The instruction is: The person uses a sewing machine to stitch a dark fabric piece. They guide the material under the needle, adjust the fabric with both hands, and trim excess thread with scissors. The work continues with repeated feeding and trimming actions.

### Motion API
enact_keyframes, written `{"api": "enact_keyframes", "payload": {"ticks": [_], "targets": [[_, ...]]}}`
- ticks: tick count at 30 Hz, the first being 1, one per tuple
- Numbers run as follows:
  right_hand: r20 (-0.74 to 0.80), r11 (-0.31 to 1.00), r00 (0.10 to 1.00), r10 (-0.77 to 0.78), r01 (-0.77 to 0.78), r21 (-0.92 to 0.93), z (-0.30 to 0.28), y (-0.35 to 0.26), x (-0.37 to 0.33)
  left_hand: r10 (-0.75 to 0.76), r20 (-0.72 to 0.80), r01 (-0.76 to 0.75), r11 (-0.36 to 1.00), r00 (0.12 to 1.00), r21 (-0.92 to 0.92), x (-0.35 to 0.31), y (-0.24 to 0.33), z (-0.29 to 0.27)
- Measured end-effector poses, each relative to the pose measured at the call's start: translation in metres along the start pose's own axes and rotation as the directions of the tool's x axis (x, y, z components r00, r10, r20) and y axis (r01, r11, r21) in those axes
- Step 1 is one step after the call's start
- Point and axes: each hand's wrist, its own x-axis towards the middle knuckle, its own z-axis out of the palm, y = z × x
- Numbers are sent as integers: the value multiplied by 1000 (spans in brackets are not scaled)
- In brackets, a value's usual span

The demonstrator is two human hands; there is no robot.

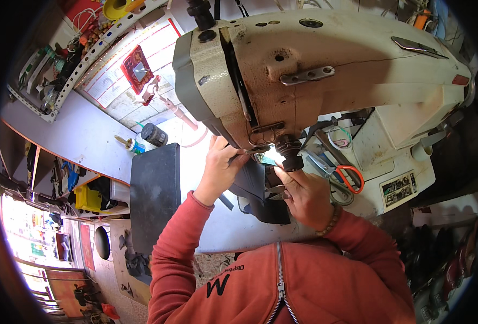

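Note:
A large, worn cream sewing machine (282,81) hangs over the work, hiding its needle area and some of my fingertips. My left hand (221,168) is closed in a pinch just under the machine head's left side; what sits between its fingertips is hidden. Beneath and between my hands lies a dark, folded piece of leather or cloth (258,189). My right hand (306,197) is closed at that piece's right side, its fingers reaching up beside the machine's black knob (292,161). Small pointed metal tips (277,195) show by its fingers, but their tool is mostly covered.
Orange-handled scissors (349,178) lie right of my right hand. A black pad (153,197) covers the table's left part. Behind it stand a dark jar (153,134) and a small blue-and-white container (135,146). A red phone (137,70) sits in a pink holder.

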Motion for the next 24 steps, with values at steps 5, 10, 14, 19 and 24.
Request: {"api": "enact_keyframes", "payload": {"ticks": [5, 10, 14, 19, 24], "targets": [[75, 998, 995, -66, 67, -5, -2, -13, 12, -28, -75, 27, 1000, 997, -16, 1, -2, 20], [98, 981, 986, -138, 149, -123, -1, -21, 19, -245, -131, 214, 953, 961, -215, -2, 10, 28], [113, 979, 978, -173, 183, -86, -8, -16, 23, -219, -360, 177, 974, 907, -144, -29, 38, 36], [135, 993, 988, -80, 66, 101, -8, -11, 25, -82, -380, 47, 994, 921, -101, -51, 56, 52], [80, 989, 991, -108, 99, 107, 8, -9, 18, -33, -399, 14, 999, 916, -49, -46, 55, 57]]}}
